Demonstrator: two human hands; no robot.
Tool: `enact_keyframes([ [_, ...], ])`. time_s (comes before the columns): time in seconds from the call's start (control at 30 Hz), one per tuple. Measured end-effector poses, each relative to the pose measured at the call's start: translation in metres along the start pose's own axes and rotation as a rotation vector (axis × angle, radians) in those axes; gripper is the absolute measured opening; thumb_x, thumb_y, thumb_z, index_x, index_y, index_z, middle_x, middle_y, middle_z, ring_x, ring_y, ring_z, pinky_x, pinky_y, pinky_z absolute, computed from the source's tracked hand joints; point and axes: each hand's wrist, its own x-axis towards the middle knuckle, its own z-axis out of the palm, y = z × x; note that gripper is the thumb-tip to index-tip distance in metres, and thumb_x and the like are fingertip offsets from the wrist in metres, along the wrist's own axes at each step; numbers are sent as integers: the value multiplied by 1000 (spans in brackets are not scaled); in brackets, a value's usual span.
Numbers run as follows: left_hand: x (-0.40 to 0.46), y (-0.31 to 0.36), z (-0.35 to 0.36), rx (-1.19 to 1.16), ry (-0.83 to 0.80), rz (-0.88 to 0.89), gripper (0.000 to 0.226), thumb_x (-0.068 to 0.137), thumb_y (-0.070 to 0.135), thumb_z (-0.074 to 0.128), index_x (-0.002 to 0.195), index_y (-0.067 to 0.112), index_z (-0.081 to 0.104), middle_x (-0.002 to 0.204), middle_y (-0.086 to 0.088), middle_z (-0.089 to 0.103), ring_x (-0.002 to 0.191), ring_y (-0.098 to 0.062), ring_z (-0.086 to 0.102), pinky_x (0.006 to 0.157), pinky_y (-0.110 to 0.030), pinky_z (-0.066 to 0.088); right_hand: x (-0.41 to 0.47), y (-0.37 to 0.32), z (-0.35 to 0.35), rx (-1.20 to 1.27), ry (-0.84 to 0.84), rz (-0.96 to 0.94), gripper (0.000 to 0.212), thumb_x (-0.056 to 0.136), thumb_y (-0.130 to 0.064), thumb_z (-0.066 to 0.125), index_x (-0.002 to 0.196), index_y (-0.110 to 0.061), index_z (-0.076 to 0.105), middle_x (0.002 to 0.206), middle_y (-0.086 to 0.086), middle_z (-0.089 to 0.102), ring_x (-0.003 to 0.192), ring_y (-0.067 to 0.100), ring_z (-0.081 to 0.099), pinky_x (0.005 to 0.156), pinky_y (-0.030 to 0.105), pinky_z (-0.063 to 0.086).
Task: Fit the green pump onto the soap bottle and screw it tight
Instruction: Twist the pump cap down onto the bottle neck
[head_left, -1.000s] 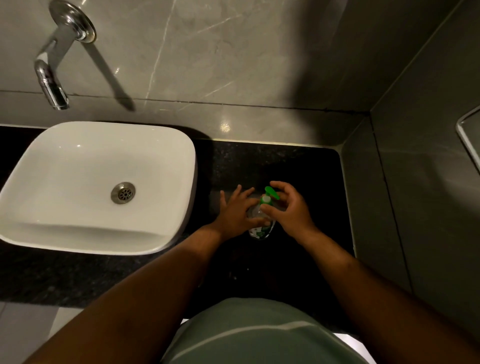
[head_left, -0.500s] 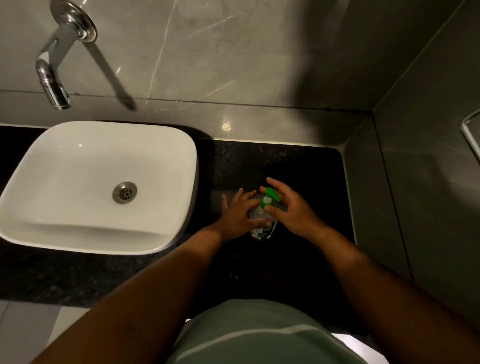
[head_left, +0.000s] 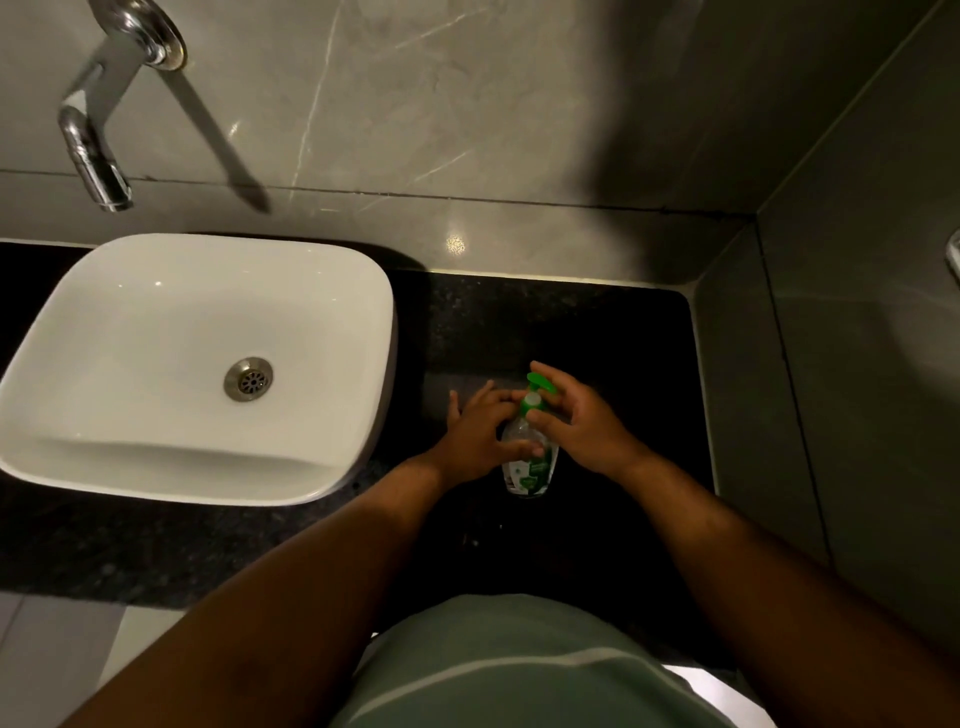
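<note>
A clear soap bottle (head_left: 530, 470) with a green and white label stands upright on the black counter (head_left: 571, 332). The green pump (head_left: 536, 391) sits on its neck, nozzle pointing away and to the right. My left hand (head_left: 480, 434) wraps the bottle's body from the left, thumb across its front. My right hand (head_left: 582, 421) grips the pump's collar from the right, with its fingers curled around the pump head. The bottle's neck is hidden by my fingers.
A white square basin (head_left: 197, 364) with a metal drain sits on the counter to the left. A chrome wall tap (head_left: 98, 124) hangs above it. Grey tiled walls close in behind and on the right.
My right hand has shifted its grip around the pump, fingers opening and reaching further over it. The pump nozzle has turned a little. My left hand keeps hold of the bottle.
</note>
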Motion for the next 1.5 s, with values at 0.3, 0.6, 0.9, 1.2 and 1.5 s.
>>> enact_keyframes([
  [0.3, 1, 1, 3, -9, 10, -99, 67, 70, 67, 64, 130, 41, 50, 148, 12, 37, 145, -22, 4, 103, -64, -17, -2, 1, 15, -42, 219, -17, 66, 81, -9, 71, 140, -15, 40, 135, -1, 52, 104, -6, 55, 76, 1, 45],
  [0.6, -2, 5, 5, 78, 199, -108, 58, 75, 51, 69, 129, 33, 55, 147, 6, 38, 144, -23, 7, 105, -61, -15, -3, -8, 33, -62, 394, -42, 69, 78, -2, 72, 139, -5, 41, 136, 15, 55, 112, 8, 51, 75, -6, 38],
  [0.9, -6, 8, 18, 149, 433, -65, 46, 73, 42, 68, 117, 30, 60, 139, 1, 47, 143, -26, 14, 105, -61, -13, -7, -11, 40, -227, 478, -79, 60, 76, -13, 76, 132, -11, 53, 130, 13, 60, 110, 7, 57, 90, 5, 40],
  [1.2, -5, 11, 16, 179, 447, -40, 46, 76, 42, 68, 120, 28, 60, 139, -3, 47, 143, -27, 16, 107, -59, -13, -5, -9, 42, -236, 562, -72, 59, 73, -23, 80, 126, -9, 59, 122, 14, 66, 109, 10, 59, 105, 47, 43],
  [1.5, -16, -1, 11, 234, 275, 80, 56, 76, 49, 65, 128, 31, 54, 142, -1, 44, 144, -22, 11, 108, -60, -11, -34, -4, 31, -341, 432, -93, 57, 67, -30, 84, 118, -13, 65, 116, 8, 69, 115, 27, 60, 103, 48, 45],
])
